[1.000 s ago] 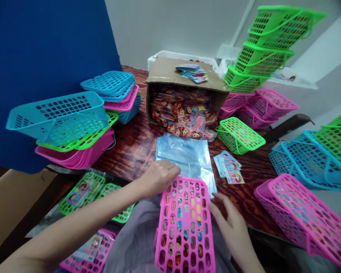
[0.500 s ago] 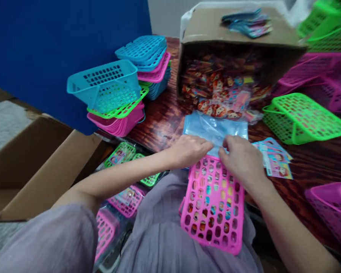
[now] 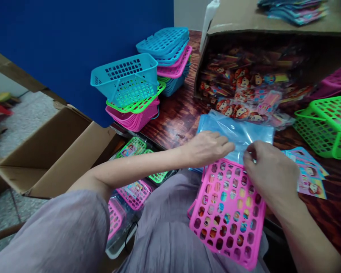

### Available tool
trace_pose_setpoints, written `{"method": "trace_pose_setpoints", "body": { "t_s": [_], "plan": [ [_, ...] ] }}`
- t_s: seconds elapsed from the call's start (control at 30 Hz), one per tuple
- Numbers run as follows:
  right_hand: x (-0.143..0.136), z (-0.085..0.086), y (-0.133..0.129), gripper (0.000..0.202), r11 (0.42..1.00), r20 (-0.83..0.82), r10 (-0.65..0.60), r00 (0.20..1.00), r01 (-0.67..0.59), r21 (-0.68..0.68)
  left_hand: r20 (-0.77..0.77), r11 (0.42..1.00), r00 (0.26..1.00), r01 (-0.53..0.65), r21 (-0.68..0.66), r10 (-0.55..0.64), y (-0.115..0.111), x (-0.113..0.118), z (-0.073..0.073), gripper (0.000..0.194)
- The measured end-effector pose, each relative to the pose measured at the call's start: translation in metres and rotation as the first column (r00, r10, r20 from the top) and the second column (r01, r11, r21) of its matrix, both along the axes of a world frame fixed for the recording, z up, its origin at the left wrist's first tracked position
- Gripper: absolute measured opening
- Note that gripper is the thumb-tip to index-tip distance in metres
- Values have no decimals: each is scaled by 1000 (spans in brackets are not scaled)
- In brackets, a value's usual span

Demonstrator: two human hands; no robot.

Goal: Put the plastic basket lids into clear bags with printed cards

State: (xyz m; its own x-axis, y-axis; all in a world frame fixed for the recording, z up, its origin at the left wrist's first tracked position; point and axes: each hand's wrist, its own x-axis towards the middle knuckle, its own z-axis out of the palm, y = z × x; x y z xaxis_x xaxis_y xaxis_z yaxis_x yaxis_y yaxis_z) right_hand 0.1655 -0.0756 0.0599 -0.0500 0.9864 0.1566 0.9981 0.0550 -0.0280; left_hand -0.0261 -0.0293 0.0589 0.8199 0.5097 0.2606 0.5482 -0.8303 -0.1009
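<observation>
Both our hands, left hand (image 3: 208, 148) and right hand (image 3: 272, 172), curl nearly closed at the far end of a pink oblong perforated plastic basket (image 3: 233, 206) over our lap (image 3: 170, 216); we cannot tell what they grip. The basket's long axis runs away from us, slanting leftward, toward bluish clear plastic sheets (image 3: 233, 127) on a red-brown wood-grain table (image 3: 170, 127). Beyond, an open brown cardboard box (image 3: 244, 21) holds clear packets (image 3: 241, 110) showing red-haired cartoon heads.

No legible text, brands or numbers. Fanned blue-and-pink rectangular paper cards (image 3: 312, 186) carry lettering-like marks, too blurred to read. Same for pink print on a clear plastic packet (image 3: 270, 101) in the brown cardboard box (image 3: 238, 19).
</observation>
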Motion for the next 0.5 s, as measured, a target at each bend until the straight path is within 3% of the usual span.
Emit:
{"method": "trace_pose_setpoints", "body": {
  "t_s": [0.2,0.4,0.5],
  "plan": [
    [30,-5,-24,26,994,-95,-102,990,104,16,-30,999,999,-19,-28,18,-13,-17,-6,15],
    [32,-10,-52,35,968,-98,61,993,-35,248,13,997,999,40,71,-42,-29,-28,-7,17],
    [31,-14,-67,28,948,-60,118,991,-94,304,61,991,997,39,125,-47,-35,-33,-8,20]
  ]
}}
